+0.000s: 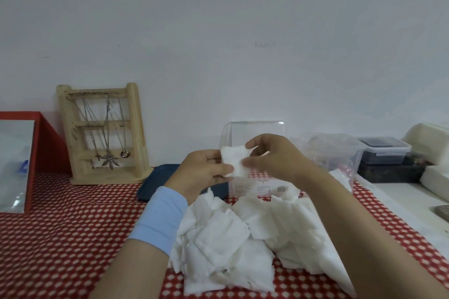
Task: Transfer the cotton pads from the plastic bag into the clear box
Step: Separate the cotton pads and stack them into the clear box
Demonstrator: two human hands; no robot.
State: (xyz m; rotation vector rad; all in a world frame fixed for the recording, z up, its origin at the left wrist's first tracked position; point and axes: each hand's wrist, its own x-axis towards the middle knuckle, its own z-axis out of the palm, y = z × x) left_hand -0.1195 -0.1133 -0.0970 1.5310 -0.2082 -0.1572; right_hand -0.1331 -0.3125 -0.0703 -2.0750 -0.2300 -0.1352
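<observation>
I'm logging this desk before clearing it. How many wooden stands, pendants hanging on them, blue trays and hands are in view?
Wooden stand: 1
Pendants: 3 (cross, leaf, ring)
Blue tray: 1
Hands: 2 (left hand, right hand, both gripping a cotton pad)
Total: 7

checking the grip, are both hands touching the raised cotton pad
Touching. Head view: left hand and right hand each pinch the cotton pad from opposite sides.

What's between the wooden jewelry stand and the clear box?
Head view: a dark blue tray lies flat there, partly hidden by the left hand.
</observation>
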